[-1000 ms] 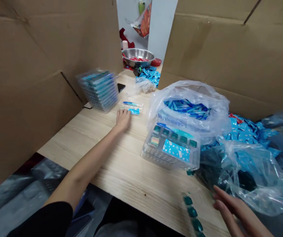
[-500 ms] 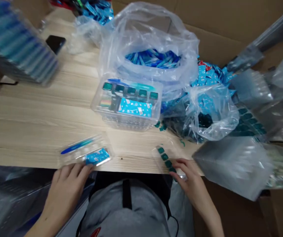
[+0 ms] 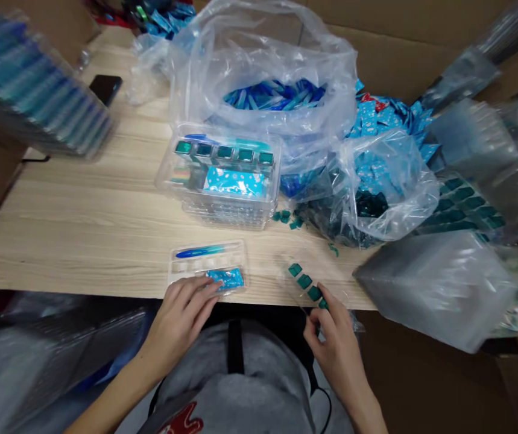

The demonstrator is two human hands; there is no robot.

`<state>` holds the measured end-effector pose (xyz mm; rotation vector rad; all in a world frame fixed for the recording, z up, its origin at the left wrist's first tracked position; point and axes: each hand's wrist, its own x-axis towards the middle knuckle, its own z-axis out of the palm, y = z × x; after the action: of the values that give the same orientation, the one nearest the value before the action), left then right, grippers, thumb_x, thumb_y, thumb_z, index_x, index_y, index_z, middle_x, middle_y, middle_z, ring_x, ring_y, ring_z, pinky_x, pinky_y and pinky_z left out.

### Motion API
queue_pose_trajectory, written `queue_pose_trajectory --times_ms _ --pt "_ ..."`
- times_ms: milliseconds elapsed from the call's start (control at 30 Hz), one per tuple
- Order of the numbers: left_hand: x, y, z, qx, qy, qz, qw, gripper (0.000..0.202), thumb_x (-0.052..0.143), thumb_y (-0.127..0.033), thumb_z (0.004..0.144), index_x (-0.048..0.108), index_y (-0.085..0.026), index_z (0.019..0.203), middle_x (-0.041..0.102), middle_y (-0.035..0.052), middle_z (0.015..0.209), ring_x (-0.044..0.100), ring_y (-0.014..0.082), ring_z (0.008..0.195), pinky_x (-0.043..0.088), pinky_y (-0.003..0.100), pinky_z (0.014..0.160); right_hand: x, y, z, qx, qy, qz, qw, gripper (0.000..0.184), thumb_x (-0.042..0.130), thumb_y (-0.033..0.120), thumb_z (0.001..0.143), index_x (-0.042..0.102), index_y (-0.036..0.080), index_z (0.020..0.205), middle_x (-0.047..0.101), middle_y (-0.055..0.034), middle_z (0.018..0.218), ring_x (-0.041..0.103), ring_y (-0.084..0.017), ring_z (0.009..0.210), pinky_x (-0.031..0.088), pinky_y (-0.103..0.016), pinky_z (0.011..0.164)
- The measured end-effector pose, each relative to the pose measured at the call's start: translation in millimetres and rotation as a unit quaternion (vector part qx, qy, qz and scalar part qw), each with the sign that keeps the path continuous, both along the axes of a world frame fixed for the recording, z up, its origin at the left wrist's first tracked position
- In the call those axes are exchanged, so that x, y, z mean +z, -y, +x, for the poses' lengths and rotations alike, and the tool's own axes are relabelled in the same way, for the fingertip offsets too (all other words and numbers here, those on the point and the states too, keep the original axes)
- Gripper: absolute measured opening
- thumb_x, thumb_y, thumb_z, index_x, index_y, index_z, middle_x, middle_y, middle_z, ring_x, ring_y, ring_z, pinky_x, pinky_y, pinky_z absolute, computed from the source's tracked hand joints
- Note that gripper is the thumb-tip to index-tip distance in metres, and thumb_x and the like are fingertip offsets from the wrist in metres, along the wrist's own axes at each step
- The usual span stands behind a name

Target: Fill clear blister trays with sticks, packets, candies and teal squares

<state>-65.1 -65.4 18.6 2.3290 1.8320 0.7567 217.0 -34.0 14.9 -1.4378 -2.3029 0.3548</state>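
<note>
A shallow clear plastic tray (image 3: 177,260) lies at the table's near edge, holding a blue-to-teal pen (image 3: 202,251) and a light blue patterned packet (image 3: 226,278). My left hand (image 3: 184,310) is closed over the tray's near side, fingertips by the packet; its thumb is partly hidden. To the right, several green square pieces (image 3: 304,281) stand in a slanting row on clear plastic (image 3: 288,260). My right hand (image 3: 336,337) has its index finger against the nearest green piece (image 3: 324,304), with the other fingers curled beside it.
A stack of filled clear trays (image 3: 222,202) stands behind. Beyond it are an open bag (image 3: 331,129) of blue pens and a bag (image 3: 371,205) of green pieces. Clear plastic trays (image 3: 439,289) lie right; another filled stack (image 3: 37,84) and a phone (image 3: 105,88) are left.
My left hand and the tray under it have moved right along the table edge. My right hand has turned, its thumb drawn back toward me. The view has shifted a little.
</note>
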Motion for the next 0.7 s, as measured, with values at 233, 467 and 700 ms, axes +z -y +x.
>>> queue_pose_trajectory --times_ms 233,467,700 --pt "15.8 -39 32 -0.07 0.205 -0.078 0.973 0.041 0.049 -0.02 0.092 0.045 -0.026 0.133 0.056 0.0089 0.133 0.049 0.0219 0.127 0.042 0.044 0.105 56.6 -10 -6 0.143 -0.076 -0.079 0.984 0.013 0.05 0.011 0.085 0.045 0.023 0.083 0.052 -0.0128 0.135 0.053 -0.025 0.122 0.05 -0.039 0.091" --pt "28.8 -63 30 -0.033 0.332 -0.117 0.935 0.017 0.05 -0.027 0.092 0.063 -0.02 0.086 0.071 0.0031 0.085 0.066 0.0161 0.082 0.052 0.028 0.076 66.3 -38 -8 0.039 -0.288 -0.174 0.941 0.022 0.059 0.016 0.086 0.056 0.028 0.105 0.056 -0.0056 0.134 0.056 -0.022 0.12 0.049 -0.038 0.098" --pt "23.9 -79 54 0.044 0.58 -0.229 0.781 0.018 0.054 -0.035 0.086 0.053 -0.02 0.095 0.072 0.0012 0.076 0.069 0.0158 0.067 0.055 0.03 0.068 40.5 -47 6 -0.1 -0.489 -0.277 0.821 0.021 0.063 0.023 0.087 0.062 0.027 0.107 0.07 -0.0062 0.111 0.067 -0.023 0.1 0.062 -0.037 0.074"
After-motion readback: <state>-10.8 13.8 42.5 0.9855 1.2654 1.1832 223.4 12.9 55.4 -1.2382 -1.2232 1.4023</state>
